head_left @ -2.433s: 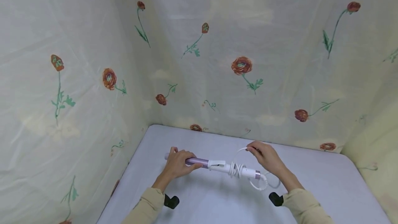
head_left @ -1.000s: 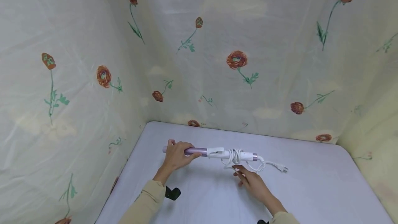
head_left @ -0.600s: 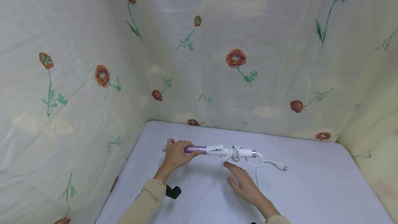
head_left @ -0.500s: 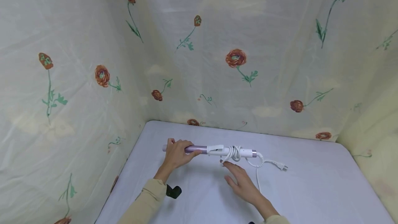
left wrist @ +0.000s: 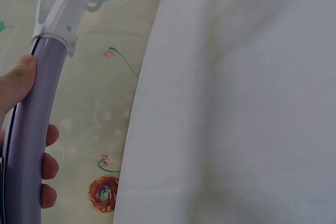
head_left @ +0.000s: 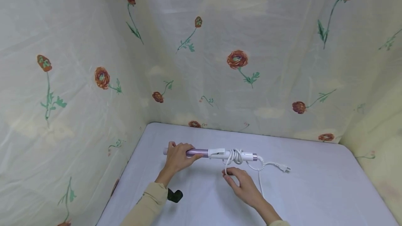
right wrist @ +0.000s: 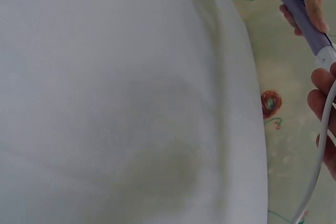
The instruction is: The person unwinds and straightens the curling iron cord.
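1. One long, round purple-and-white curling iron (head_left: 205,153) is held roughly level above the white, cloth-covered table (head_left: 314,187), its handle end pointing right.
2. The left hand (head_left: 179,156) grips the iron's smooth purple barrel, thumb on one side and fingers curled round the other; the left wrist view shows three fingertips past the barrel.
3. A thin, round white cord (head_left: 236,156) is looped several times round the iron's white handle, beside its white clip lever (head_left: 216,151).
4. The right hand (head_left: 243,186), on the iron's near side below the loops, pinches a length of cord between thumb and fingers.
5. The white two-pin plug (head_left: 284,168) sits beyond the iron's handle end; I cannot tell whether it touches the table.
6. Nearer than the iron, a small black piece (head_left: 175,195) shows beside the beige sleeve (head_left: 146,198).
7. Behind the iron hangs pale fabric (head_left: 267,62) printed with orange-red flowers (head_left: 237,59).
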`<state>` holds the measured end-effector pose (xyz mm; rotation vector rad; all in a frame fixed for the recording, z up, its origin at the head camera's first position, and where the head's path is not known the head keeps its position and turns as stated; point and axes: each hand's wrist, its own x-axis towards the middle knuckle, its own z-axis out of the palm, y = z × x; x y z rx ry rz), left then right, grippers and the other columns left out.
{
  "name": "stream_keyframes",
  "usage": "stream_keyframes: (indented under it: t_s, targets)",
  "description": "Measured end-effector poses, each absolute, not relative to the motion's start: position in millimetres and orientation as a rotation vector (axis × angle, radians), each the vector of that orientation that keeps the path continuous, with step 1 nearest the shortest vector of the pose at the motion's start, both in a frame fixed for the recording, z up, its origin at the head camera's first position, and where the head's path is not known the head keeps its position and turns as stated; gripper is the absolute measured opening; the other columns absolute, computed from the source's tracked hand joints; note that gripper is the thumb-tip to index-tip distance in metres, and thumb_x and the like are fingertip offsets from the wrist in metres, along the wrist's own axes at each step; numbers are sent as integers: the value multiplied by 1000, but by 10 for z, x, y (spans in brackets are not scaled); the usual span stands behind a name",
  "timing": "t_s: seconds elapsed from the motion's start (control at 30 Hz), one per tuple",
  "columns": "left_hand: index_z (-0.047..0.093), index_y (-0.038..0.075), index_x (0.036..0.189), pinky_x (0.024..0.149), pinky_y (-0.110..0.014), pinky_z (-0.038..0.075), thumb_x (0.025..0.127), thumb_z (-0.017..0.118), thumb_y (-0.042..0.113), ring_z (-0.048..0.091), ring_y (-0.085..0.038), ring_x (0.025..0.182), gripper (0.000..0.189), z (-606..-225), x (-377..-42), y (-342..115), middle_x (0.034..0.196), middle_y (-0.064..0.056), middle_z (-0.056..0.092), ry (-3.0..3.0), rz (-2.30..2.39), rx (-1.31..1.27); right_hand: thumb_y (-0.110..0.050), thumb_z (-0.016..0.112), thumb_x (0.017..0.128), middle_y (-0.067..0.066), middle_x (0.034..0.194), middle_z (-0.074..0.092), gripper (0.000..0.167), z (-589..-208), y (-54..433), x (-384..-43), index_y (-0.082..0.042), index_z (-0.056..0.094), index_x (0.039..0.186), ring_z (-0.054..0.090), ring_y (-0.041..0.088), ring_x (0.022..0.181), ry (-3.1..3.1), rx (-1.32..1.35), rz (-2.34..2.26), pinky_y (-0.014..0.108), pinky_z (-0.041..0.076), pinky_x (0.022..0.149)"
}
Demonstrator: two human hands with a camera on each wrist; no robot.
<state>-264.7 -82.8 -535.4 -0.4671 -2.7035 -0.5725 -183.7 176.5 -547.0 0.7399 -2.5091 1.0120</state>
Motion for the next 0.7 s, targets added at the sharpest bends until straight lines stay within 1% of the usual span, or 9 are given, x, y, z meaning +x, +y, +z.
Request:
stream_keyframes:
  t_s: [0.07,0.17,0.3,0.37,0.5,0.7]
  targets:
    - [72,22,94,79,-38,26,77,61,68,51,-7,68,50,-5359,-2648,-829,77,9,68,-2701,-571,-463,-13,67,87,-7,93,71,12,-5454,1765,-1837,-16,66,98,66,6,87,-2498,732,1018,31,51,79]
    - [72,22,94,81,-38,26,76,60,69,51,-7,69,51,-5363,-2655,-825,76,9,67,-2704,-570,-456,-12,68,85,-10,83,70,7,-5429,1762,-1850,-16,67,91,65,1,77,-2455,734,1051,24,52,71]
    - [72,21,94,81,-40,27,76,61,68,51,-7,69,52,-5360,-2651,-820,77,8,68,-2702,-579,-466,-7,69,83,-12,70,67,11,-5413,1763,-1869,-17,65,81,60,-5,66,-2394,761,1078,15,49,62]
    - [72,21,94,81,-41,27,76,61,68,51,-8,69,51,-5361,-2643,-818,77,8,68,-2705,-580,-470,-3,70,81,-10,67,67,14,-5408,1763,-1875,-16,64,77,59,-5,64,-2368,777,1082,12,48,61]
    - [72,21,95,84,-42,28,76,62,67,51,-8,70,51,-5366,-2631,-811,77,8,68,-2716,-585,-463,1,70,78,-9,67,67,18,-5391,1759,-1884,-15,64,74,60,-4,64,-2335,798,1082,11,48,62]
    - [72,22,96,86,-43,29,76,62,67,52,-8,72,50,-5361,-2629,-809,78,8,68,-2726,-588,-457,1,71,77,-10,68,67,17,-5343,1760,-1886,-15,65,74,59,-5,64,-2338,808,1055,10,48,61]
